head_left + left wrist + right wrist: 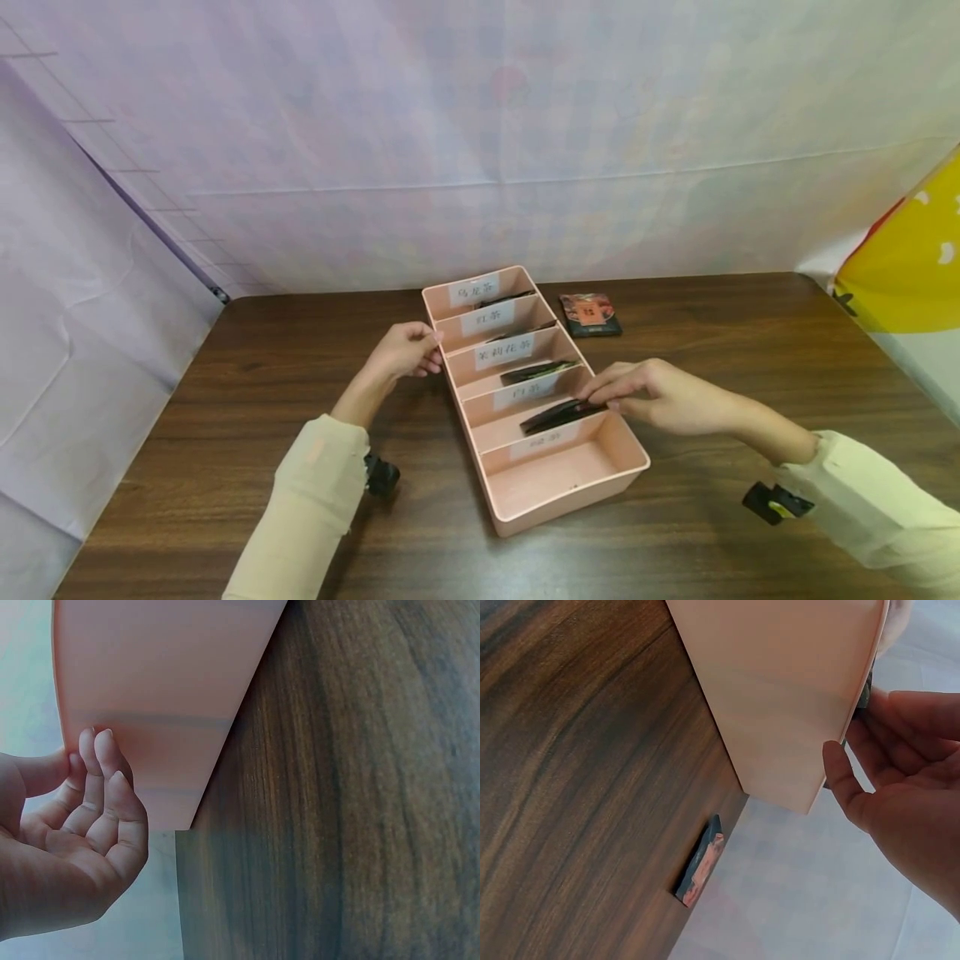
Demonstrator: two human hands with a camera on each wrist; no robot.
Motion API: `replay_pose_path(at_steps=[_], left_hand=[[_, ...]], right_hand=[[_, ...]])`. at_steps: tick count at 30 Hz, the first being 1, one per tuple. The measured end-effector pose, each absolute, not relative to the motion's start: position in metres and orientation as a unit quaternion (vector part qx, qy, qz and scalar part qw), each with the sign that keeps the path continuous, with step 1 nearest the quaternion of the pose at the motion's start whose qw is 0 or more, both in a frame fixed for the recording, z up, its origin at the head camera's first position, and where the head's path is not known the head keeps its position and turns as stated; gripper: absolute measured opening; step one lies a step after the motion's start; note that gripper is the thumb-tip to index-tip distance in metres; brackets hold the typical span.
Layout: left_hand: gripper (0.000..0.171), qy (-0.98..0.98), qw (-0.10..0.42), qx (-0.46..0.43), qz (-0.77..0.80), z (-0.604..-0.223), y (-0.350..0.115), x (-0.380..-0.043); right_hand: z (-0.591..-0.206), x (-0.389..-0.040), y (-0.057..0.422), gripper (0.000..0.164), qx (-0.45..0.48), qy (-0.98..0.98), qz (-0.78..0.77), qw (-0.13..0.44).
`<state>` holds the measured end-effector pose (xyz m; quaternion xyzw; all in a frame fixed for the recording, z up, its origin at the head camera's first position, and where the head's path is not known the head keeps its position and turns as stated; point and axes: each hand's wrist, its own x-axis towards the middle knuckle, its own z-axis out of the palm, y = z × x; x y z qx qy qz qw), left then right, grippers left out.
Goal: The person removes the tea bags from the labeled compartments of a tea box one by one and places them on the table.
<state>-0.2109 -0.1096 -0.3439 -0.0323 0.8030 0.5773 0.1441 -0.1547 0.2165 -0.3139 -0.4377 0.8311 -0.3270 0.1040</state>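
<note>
A pink divided box (566,500) stands on the table, its compartments labelled in Chinese with names of teas. My left hand (405,350) is at its left side, with thumb and forefinger pinching the rim; the other fingers (124,802) curve beside the outer wall. At the right side, my right hand (660,400) reaches over the rim into the second compartment from the front. Its fingertips hold the end of black tea sachets (555,417) lying slanted there, the thumb (844,776) being at the rim. The grip is partly hidden by the wall.
Dark tea sachets stand in the compartments farther back, one with green on it (540,372). Right of the box lies a small stack of sachets with a red label (590,314). A pale patterned curtain (495,167) hangs behind the wooden table (750,333).
</note>
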Motion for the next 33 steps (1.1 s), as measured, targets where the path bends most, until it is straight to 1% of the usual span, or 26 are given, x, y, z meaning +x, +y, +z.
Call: replay_pose_path(at_steps=[12,23,33], left_hand=[[0.018,0.800,0.145,-0.036,0.581,-0.345,-0.109,-0.212],[0.019,0.802,0.145,-0.035,0.579,-0.344,-0.109,-0.212],[0.019,0.804,0.144,-0.035,0.576,-0.345,-0.110,-0.212]], right_hand=[[-0.311,-0.156,0.215,0.026,-0.430,0.842,-0.317,0.079],[-0.300,-0.155,0.214,0.028,-0.439,0.844,-0.301,0.057],[-0.285,-0.157,0.218,0.027,-0.445,0.840,-0.310,0.006]])
